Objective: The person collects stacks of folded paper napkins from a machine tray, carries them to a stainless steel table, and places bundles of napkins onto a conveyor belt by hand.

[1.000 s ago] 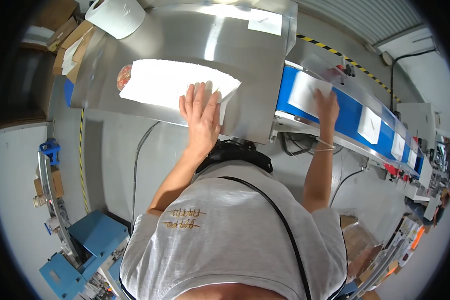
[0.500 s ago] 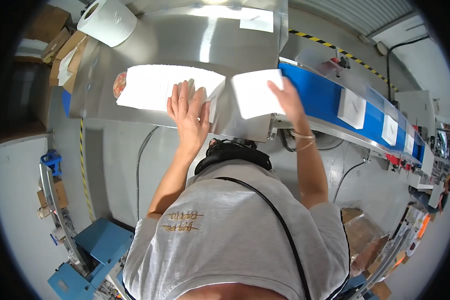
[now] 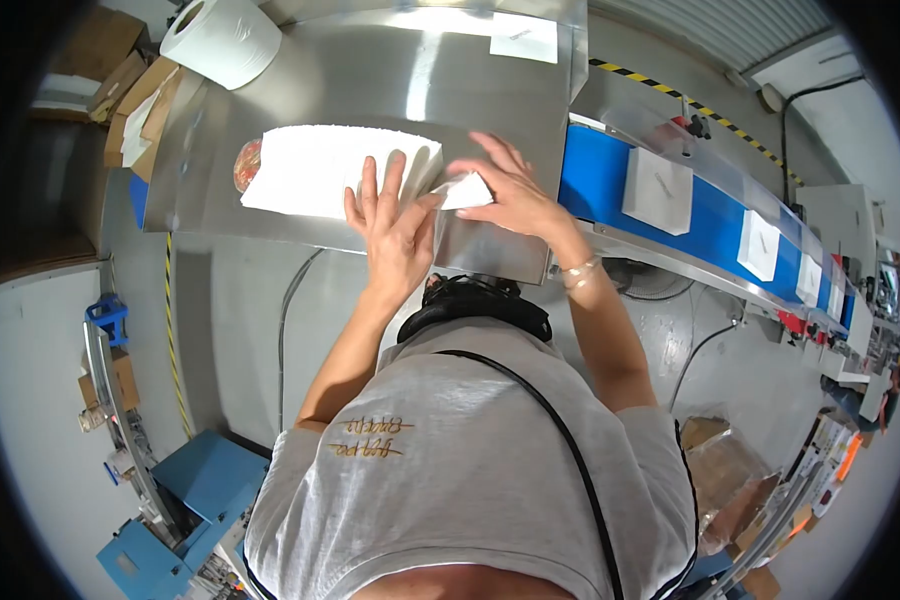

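A long row of thin white packets (image 3: 335, 170), standing face to face, lies on the steel table. My left hand (image 3: 395, 235) rests on the right part of the row, its fingers spread and its thumb side by the end packets. At the right end, a single white packet (image 3: 465, 190) tilts away from the row. My right hand (image 3: 515, 190) has it between thumb and fingers, the other fingers raised. Another white packet (image 3: 658, 190) with a small dark mark lies flat on the blue conveyor belt (image 3: 592, 180) to the right.
Further packets (image 3: 760, 245) lie along the belt beneath a clear guard. A white roll (image 3: 220, 42) stands at the table's back left, near cardboard boxes (image 3: 148, 110). A red patterned round thing (image 3: 247, 165) touches the row's left end. One marked sheet (image 3: 523, 38) lies at the back.
My right hand has let go of a packet, which now lies on the belt, and moved left to the row's end. Packets on the belt have shifted along. My left hand stays on the row.
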Available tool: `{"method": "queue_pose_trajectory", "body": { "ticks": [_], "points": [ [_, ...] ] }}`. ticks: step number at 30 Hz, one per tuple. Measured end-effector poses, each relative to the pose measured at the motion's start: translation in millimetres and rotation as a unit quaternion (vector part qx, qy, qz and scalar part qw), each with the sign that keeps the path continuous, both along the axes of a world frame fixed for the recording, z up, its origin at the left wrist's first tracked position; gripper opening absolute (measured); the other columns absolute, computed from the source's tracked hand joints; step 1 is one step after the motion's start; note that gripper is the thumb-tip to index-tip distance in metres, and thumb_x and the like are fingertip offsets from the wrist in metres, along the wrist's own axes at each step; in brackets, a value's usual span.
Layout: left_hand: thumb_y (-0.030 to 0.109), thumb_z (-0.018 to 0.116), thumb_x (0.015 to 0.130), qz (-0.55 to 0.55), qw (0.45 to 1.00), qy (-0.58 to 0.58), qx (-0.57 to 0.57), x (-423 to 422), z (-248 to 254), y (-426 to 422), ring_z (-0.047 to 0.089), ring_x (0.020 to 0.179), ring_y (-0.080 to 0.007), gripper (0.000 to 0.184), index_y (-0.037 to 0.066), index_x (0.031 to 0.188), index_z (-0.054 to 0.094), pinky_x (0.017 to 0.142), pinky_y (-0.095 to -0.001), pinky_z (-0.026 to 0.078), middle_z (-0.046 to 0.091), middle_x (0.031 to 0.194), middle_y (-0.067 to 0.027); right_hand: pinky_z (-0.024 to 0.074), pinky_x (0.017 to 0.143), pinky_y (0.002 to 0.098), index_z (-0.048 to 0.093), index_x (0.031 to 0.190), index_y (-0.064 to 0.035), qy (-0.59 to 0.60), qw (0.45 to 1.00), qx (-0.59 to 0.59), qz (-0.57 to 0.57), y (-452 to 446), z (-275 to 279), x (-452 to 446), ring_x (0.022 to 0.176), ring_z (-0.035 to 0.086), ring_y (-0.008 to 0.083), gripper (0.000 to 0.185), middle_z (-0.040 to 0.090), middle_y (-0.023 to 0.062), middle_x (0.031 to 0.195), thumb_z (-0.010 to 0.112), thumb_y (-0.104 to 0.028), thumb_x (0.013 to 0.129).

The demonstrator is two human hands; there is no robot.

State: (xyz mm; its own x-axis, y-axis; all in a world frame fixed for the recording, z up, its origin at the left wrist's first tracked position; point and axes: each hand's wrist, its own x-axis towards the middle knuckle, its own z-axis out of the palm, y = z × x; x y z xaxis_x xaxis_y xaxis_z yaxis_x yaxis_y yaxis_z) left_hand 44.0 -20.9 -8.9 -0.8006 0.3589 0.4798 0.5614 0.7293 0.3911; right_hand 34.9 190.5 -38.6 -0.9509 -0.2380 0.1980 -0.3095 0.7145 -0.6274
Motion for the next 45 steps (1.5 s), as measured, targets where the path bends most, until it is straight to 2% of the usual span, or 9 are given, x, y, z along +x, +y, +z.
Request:
{"method": "queue_pose_trajectory", "body": {
  "ticks": [5, 12, 15, 19, 24, 28, 37, 41, 45],
  "points": [
    [0.010, 0.067, 0.086, 0.061, 0.997, -0.012, 0.047, -8.1, -1.7, -2.4, 0.029, 0.140, -0.0385, 0.033, 0.011, 0.118, 0.066, 0.112, -0.0562, 0.017, 0.045, 0.144, -0.0146, 0.0487, 0.089, 0.0312, 0.056, 0.118, 0.0044, -0.196, 0.884, -0.404, -0.130, 27.6, -25.9, 7.4, 0.098, 0.060, 0.0160, 0.047, 0.066, 0.0107, 0.106, 0.071, -0.029, 0.088],
    [0.005, 0.067, 0.085, 0.043, 0.999, -0.003, 0.023, -10.6, -11.3, -12.4, 0.036, 0.136, -0.0370, 0.031, 0.011, 0.116, 0.067, 0.111, -0.0538, 0.022, 0.048, 0.141, -0.0144, 0.0494, 0.075, 0.0429, 0.061, 0.104, 0.0040, -0.068, 0.876, -0.013, -0.476, 161.7, -52.4, 36.8, 0.081, 0.063, 0.0333, 0.055, 0.066, 0.0202, 0.091, 0.072, -0.046, 0.082],
    [0.004, 0.067, 0.083, 0.050, 0.998, -0.001, 0.025, -10.8, -12.9, -11.6, 0.034, 0.137, -0.0367, 0.031, 0.014, 0.112, 0.069, 0.112, -0.0543, 0.019, 0.048, 0.141, -0.0137, 0.0485, 0.079, 0.0439, 0.061, 0.109, 0.0007, 0.115, 0.741, 0.367, -0.550, 133.5, -31.2, 43.3, 0.090, 0.062, 0.0370, 0.056, 0.066, 0.0179, 0.099, 0.078, -0.041, 0.075],
    [0.005, 0.069, 0.081, 0.021, 1.000, -0.012, 0.008, -10.6, -8.9, -14.0, 0.031, 0.140, -0.0366, 0.031, 0.017, 0.110, 0.070, 0.113, -0.0556, 0.014, 0.047, 0.142, -0.0135, 0.0393, 0.102, 0.0448, 0.056, 0.125, -0.0056, 0.056, 0.987, 0.057, -0.136, 57.4, -5.8, 13.6, 0.123, 0.046, 0.0355, 0.064, 0.053, 0.0165, 0.131, 0.082, -0.027, 0.070],
    [0.008, 0.069, 0.083, 0.005, 1.000, -0.013, 0.024, -11.3, 5.3, -15.5, 0.029, 0.141, -0.0369, 0.033, 0.014, 0.115, 0.068, 0.113, -0.0558, 0.014, 0.046, 0.144, -0.0138, 0.0331, 0.108, 0.0432, 0.048, 0.133, -0.0014, 0.040, 0.998, -0.044, 0.024, -8.5, -17.9, -14.3, 0.133, 0.040, 0.0320, 0.062, 0.050, 0.0163, 0.138, 0.075, -0.025, 0.083],
    [0.011, 0.068, 0.085, 0.060, 0.998, -0.017, 0.018, -19.0, -0.8, -24.0, 0.033, 0.138, -0.0367, 0.036, 0.009, 0.121, 0.065, 0.113, -0.0524, 0.019, 0.046, 0.143, -0.0147, 0.0498, 0.079, 0.0270, 0.056, 0.114, 0.0015, -0.186, 0.886, -0.389, -0.170, 25.3, -26.3, 4.1, 0.089, 0.059, 0.0108, 0.037, 0.066, 0.0076, 0.099, 0.069, -0.025, 0.091],
    [0.003, 0.068, 0.082, 0.050, 0.998, 0.007, 0.038, -21.4, -9.9, -27.8, 0.037, 0.135, -0.0383, 0.031, 0.011, 0.112, 0.069, 0.111, -0.0518, 0.023, 0.049, 0.140, -0.0148, 0.0473, 0.085, 0.0440, 0.060, 0.113, 0.0003, 0.053, 0.745, 0.353, -0.564, 128.8, -31.9, 39.3, 0.099, 0.061, 0.0392, 0.051, 0.065, 0.0205, 0.104, 0.073, -0.037, 0.080],
    [0.001, 0.068, 0.080, 0.033, 0.998, -0.008, 0.046, -21.9, -8.2, -28.2, 0.031, 0.139, -0.0395, 0.028, 0.012, 0.105, 0.071, 0.113, -0.0552, 0.014, 0.047, 0.141, -0.0144, 0.0440, 0.097, 0.0443, 0.053, 0.129, -0.0065, 0.058, 0.989, 0.051, -0.123, 67.1, -4.8, 9.2, 0.121, 0.048, 0.0369, 0.062, 0.054, 0.0142, 0.130, 0.079, -0.021, 0.074],
    [0.004, 0.068, 0.080, -0.021, 0.999, -0.013, 0.021, -23.6, -3.8, -33.8, 0.027, 0.141, -0.0400, 0.029, 0.011, 0.108, 0.070, 0.114, -0.0553, 0.010, 0.044, 0.145, -0.0150, 0.0338, 0.109, 0.0403, 0.051, 0.129, -0.0055, -0.046, 0.997, -0.065, 0.002, -21.8, 10.3, -17.8, 0.130, 0.042, 0.0354, 0.060, 0.049, 0.0153, 0.137, 0.076, -0.026, 0.078]
  ]
}}
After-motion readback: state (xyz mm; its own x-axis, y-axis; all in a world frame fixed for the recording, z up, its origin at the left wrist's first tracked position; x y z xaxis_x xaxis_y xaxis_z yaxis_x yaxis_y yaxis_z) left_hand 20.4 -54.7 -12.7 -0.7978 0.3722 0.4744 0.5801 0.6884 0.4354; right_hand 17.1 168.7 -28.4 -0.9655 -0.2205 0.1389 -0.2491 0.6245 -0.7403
